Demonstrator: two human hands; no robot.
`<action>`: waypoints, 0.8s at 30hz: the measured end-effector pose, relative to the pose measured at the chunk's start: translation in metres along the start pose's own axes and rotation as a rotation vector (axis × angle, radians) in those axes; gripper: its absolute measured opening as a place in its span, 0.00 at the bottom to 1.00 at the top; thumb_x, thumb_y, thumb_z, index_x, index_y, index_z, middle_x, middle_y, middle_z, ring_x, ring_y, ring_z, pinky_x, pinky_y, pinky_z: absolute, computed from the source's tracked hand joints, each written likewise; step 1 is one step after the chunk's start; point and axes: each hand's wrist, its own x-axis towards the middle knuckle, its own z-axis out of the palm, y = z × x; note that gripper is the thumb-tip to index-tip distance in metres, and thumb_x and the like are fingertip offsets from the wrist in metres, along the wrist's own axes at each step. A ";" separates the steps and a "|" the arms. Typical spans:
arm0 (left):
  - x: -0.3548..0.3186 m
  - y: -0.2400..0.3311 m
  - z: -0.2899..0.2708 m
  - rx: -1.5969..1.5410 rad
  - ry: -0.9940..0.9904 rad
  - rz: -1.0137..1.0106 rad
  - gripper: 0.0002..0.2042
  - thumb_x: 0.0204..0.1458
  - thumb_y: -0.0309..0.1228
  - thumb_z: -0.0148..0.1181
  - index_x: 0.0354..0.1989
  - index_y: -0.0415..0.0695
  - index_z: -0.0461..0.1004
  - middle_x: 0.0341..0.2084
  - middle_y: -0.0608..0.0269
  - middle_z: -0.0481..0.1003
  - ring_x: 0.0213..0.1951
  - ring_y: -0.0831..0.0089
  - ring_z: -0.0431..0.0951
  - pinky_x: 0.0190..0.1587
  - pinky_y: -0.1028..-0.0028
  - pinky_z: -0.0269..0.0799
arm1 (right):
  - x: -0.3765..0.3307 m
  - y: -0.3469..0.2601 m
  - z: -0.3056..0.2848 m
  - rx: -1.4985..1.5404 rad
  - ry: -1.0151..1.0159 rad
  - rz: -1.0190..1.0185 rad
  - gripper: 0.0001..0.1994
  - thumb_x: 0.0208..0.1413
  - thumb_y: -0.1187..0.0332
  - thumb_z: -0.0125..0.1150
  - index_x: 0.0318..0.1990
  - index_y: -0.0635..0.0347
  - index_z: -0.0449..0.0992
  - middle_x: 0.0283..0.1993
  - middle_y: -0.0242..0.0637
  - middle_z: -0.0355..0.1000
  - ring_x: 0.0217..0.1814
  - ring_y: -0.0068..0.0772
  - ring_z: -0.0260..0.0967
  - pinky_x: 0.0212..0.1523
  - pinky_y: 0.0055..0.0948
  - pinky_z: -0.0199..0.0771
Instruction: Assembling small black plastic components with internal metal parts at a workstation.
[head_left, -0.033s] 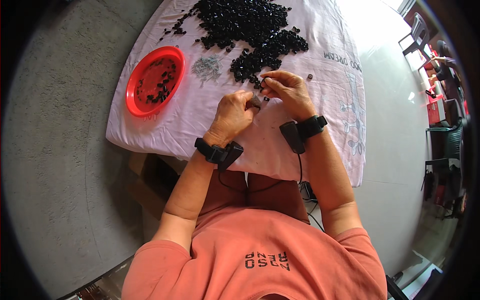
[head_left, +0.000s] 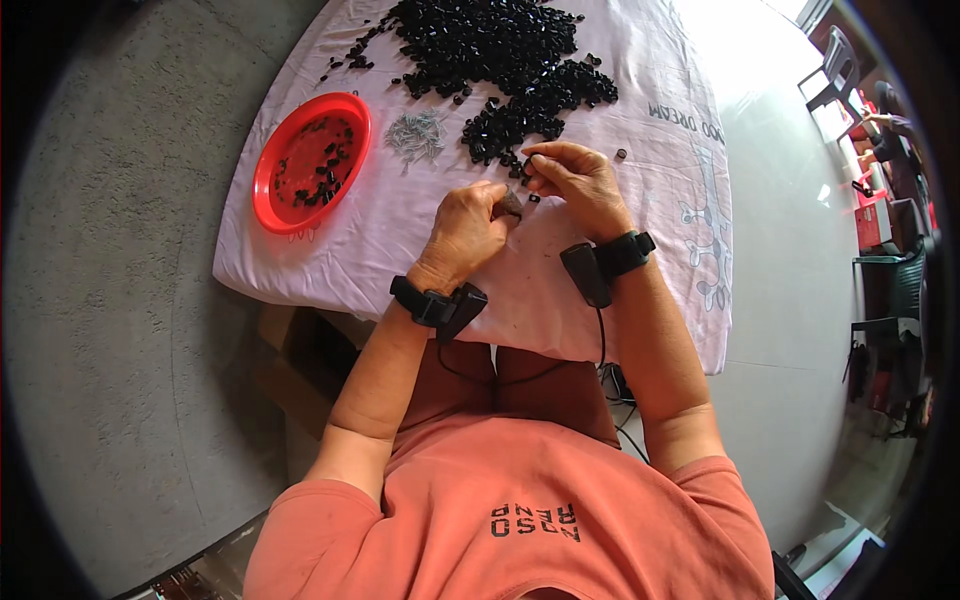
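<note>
My left hand (head_left: 465, 228) and my right hand (head_left: 582, 183) meet over a white cloth (head_left: 400, 235), just in front of a pile of small black plastic pieces (head_left: 500, 50). The left fingertips pinch a small dark piece (head_left: 513, 204). The right thumb and fingers close on a small black piece (head_left: 527, 172) at the near edge of the pile. A little heap of grey metal pins (head_left: 415, 132) lies to the left of my hands. Both wrists wear black bands with a device on each.
A red round plate (head_left: 268, 190) holding several black pieces sits at the cloth's left end. Grey concrete floor lies to the left, pale floor to the right. Chairs and red items stand at the far right. A cable hangs below the cloth's near edge.
</note>
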 end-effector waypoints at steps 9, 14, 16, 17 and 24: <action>-0.008 -0.012 -0.005 0.032 0.107 -0.035 0.04 0.45 0.22 0.63 0.27 0.37 0.74 0.28 0.49 0.77 0.34 0.49 0.78 0.38 0.58 0.73 | -0.001 0.002 0.001 -0.077 -0.057 -0.003 0.12 0.61 0.71 0.63 0.51 0.61 0.80 0.35 0.29 0.78 0.32 0.16 0.73 0.35 0.19 0.76; -0.009 -0.025 -0.008 0.067 0.224 -0.060 0.05 0.50 0.24 0.64 0.34 0.37 0.77 0.26 0.55 0.78 0.26 0.66 0.79 0.32 0.69 0.73 | -0.008 0.002 0.016 -0.615 0.008 -0.173 0.09 0.55 0.75 0.65 0.44 0.61 0.83 0.34 0.29 0.78 0.32 0.17 0.73 0.34 0.20 0.74; -0.009 -0.022 -0.009 -0.045 0.217 -0.170 0.04 0.52 0.24 0.64 0.33 0.37 0.78 0.25 0.59 0.79 0.26 0.72 0.77 0.31 0.71 0.73 | -0.008 0.000 0.019 -0.624 0.018 -0.177 0.09 0.53 0.76 0.66 0.43 0.62 0.83 0.33 0.30 0.78 0.32 0.17 0.73 0.34 0.20 0.74; -0.009 -0.019 -0.009 -0.101 0.213 -0.225 0.04 0.53 0.24 0.64 0.33 0.37 0.78 0.25 0.62 0.79 0.26 0.76 0.77 0.31 0.73 0.73 | -0.008 -0.004 0.019 -0.579 0.016 -0.113 0.09 0.53 0.76 0.66 0.42 0.62 0.83 0.33 0.30 0.78 0.32 0.17 0.73 0.34 0.20 0.74; 0.002 -0.004 0.015 -0.647 0.279 -0.330 0.02 0.57 0.23 0.61 0.36 0.39 0.78 0.27 0.68 0.80 0.27 0.84 0.75 0.31 0.82 0.71 | -0.005 -0.002 0.014 -0.394 -0.051 -0.110 0.09 0.54 0.72 0.68 0.41 0.67 0.83 0.31 0.34 0.80 0.31 0.20 0.75 0.34 0.22 0.76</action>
